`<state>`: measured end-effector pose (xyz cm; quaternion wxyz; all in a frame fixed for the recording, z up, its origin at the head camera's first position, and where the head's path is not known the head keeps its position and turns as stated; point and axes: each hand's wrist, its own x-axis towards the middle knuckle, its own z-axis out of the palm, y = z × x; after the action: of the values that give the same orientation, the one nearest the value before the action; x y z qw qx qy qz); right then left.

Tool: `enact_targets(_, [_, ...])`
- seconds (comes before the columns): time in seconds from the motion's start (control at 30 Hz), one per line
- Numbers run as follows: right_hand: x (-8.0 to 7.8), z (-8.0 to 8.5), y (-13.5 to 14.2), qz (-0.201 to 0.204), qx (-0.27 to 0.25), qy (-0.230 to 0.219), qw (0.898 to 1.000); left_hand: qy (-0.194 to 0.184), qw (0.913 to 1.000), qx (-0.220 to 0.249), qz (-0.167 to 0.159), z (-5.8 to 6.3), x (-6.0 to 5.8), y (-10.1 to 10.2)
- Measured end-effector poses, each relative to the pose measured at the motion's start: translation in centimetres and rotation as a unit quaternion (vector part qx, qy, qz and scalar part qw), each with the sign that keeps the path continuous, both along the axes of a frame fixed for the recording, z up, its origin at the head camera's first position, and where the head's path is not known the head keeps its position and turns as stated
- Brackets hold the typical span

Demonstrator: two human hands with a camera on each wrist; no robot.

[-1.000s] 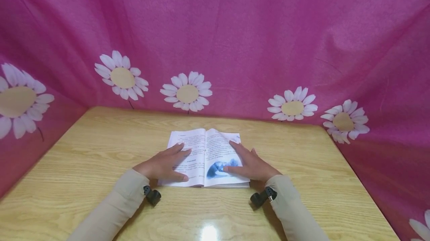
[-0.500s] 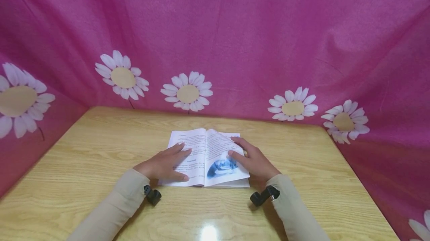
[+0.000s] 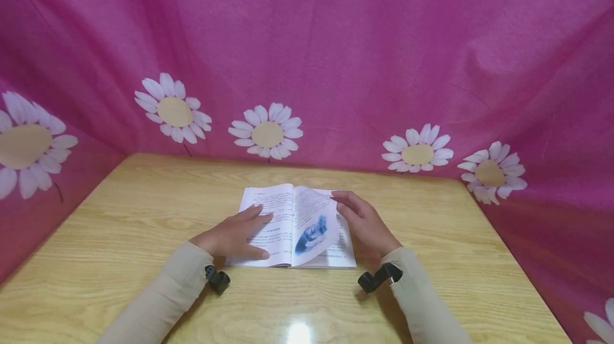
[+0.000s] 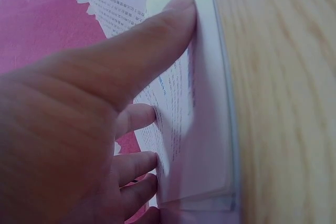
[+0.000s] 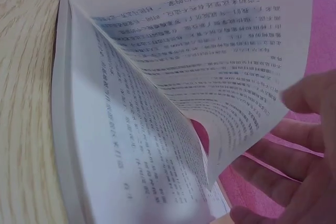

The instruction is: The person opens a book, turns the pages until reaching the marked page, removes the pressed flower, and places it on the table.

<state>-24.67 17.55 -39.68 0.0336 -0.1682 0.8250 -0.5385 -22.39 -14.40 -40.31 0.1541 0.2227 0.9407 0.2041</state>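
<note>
Book: we count one, lying spread between the two hands and touching both.
Left hand: we see it resting on the left-side page, fingers splayed, grasping nothing.
Right hand: we see thumb and fingers grasping one lifted page at its outer edge.
Blue illustration: one, left of that grip.
Daisies: we count six, some cut off, on one pink cloth beyond both hands.

Long beige sleeves and black wrist cameras are worn.
</note>
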Motion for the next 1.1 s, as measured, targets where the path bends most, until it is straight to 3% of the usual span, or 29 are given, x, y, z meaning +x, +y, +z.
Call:
enact_targets(0.13, [-0.2,-0.2,-0.1,0.008,0.001,0.027,1.000,-0.001,1.0000,-0.002,0.001,-0.1,0.0,0.0])
enact_targets(0.33, [-0.1,0.0,-0.1,-0.009,0.004,0.025,1.000,0.004,1.0000,-0.004,0.001,-0.2,0.0,0.0])
enact_targets(0.47, [0.2,0.0,-0.3,-0.002,0.026,-0.002,1.000,0.004,1.0000,-0.004,-0.002,-0.1,-0.1,0.0])
enact_targets(0.57, [0.6,-0.1,-0.7,0.008,0.015,-0.073,0.997,0.002,1.0000,-0.003,-0.002,-0.1,-0.1,0.0])
enact_targets(0.7, [1.2,-0.1,-1.5,0.028,0.036,-0.090,0.995,0.000,1.0000,0.002,-0.005,0.0,-0.1,-0.1])
enact_targets(0.8, [1.4,-0.2,-2.2,0.061,0.092,-0.014,0.994,-0.001,1.0000,0.005,-0.004,0.2,0.0,-0.1])
enact_targets(0.97, [2.0,-0.7,-3.6,0.101,0.154,0.055,0.981,-0.012,0.9997,0.019,-0.004,0.2,-0.1,-0.3])
enact_targets(1.1, [2.3,-1.1,-4.5,0.116,0.174,0.110,0.972,-0.029,0.9982,0.051,0.009,0.0,-0.6,-0.9])
